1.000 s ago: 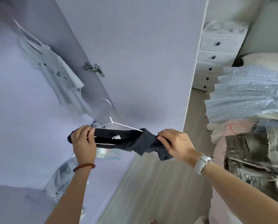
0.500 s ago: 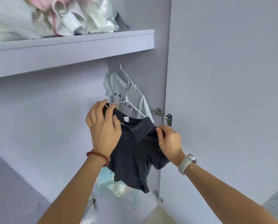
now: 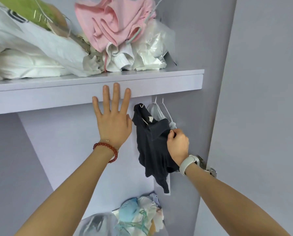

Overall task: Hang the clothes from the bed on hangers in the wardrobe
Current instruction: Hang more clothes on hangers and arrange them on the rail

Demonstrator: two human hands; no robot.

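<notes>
The dark polo shirt point(image 3: 152, 147) hangs on a white hanger point(image 3: 166, 110) under the shelf point(image 3: 159, 82), long axis running straight down, collar end up and left of the right hand point(image 3: 177, 144), hem trailing below that wrist. The right hand is the nearer one: it sits right against the shirt's right shoulder, thumb and forefinger pinched on a fold of the dark fabric by the collar, other fingers curled in. Whether it also grips the hanger arm under the cloth, cannot tell.

The left hand point(image 3: 112, 120) is spread flat, fingers splayed and pointing up, fingertips over the shelf's front edge, palm facing the back panel. It holds nothing; the shirt's left shoulder is just beside its thumb side, maybe brushing it, unclear.

The hanger hook goes up from the grip toward the underside of the shelf; the rail itself is hidden. A pale garment point(image 3: 156, 113) on a second white hanger sits just behind and right of the dark shirt, touching it.

Judgement: the shirt looks hung or nearly so, and the next move is likely a tug to straighten the shoulder, then release.
</notes>
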